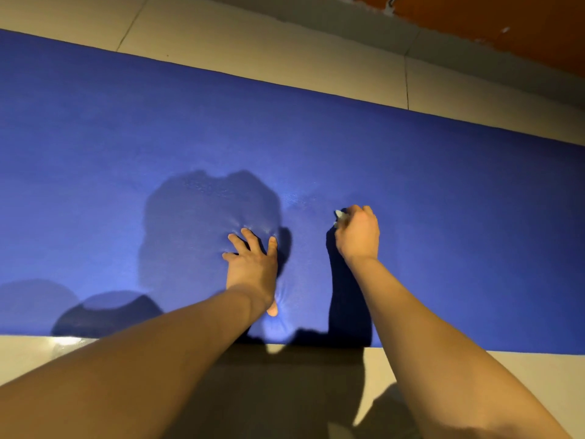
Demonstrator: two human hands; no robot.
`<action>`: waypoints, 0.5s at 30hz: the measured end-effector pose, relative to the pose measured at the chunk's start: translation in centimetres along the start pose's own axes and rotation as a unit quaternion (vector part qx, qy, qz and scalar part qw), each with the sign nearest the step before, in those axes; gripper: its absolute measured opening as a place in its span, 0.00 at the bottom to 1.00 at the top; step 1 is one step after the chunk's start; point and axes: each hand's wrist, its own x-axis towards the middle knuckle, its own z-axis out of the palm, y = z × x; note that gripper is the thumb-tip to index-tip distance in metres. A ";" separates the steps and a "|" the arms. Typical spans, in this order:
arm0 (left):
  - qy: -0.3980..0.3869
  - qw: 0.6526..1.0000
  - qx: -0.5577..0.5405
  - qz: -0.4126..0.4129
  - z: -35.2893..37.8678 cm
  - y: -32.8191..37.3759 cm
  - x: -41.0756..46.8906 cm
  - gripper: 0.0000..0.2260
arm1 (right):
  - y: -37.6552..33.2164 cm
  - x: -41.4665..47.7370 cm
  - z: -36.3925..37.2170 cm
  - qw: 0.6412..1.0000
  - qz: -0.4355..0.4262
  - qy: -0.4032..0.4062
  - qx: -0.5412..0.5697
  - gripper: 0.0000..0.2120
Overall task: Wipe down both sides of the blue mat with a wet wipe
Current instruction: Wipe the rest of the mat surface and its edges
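Two bare hands are working on the blue mat, which is lying flat across the middle of the frame, running from the left edge to the right edge over a pale tiled floor. The left hand, at lower centre, is pressing down with its fingers spread and straight, dimpling the mat's surface. The right hand, just right of centre, is curling its fingers around a bunched white wet wipe and holding it against the mat. An orange wall is showing in the upper right corner.
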 end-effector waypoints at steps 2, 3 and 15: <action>0.012 1.000 0.009 0.003 0.2 0.0 0.0 0.65 | -1.1 0.3 0.7 0.999 -0.019 -0.018 0.035 0.08; 0.018 1.000 0.014 0.004 0.3 -0.1 0.0 0.65 | -1.7 0.4 1.2 0.998 -0.026 -0.034 0.055 0.09; 0.098 0.989 -0.054 0.100 -1.8 -7.5 1.1 0.33 | 1.2 0.3 -1.0 0.998 0.063 0.010 0.005 0.08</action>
